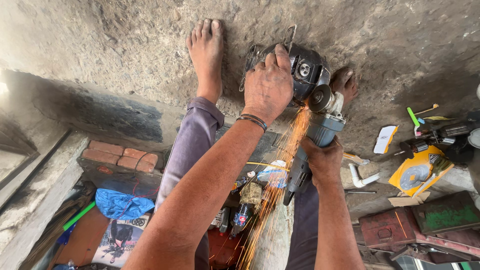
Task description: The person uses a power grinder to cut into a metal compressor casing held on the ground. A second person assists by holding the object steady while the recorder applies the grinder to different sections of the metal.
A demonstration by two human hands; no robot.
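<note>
Left hand: my left hand (267,85) lies clenched over the top of a round dark metal housing with a bolted hub (300,70), fingers curled over its far rim, pinning it to the ground; a dark bangle sits at the wrist.
Right hand: my right hand (322,160) is wrapped tight around the body of a grey angle grinder (312,145), knuckles up.
Grinder: its disc (320,97) meets the near edge of the housing, and orange sparks (280,165) stream from there back between my forearms.
Housing: it sits on the rough grey concrete floor (125,40), between my two bare feet, the left foot (206,50) just beside it and the right foot (345,82) partly hidden behind the grinder head.
Around: a yellow packet of discs (417,172) and a red metal toolbox (395,230) lie to my right; a blue plastic bag (122,204) and red bricks (122,155) lie to my left.
</note>
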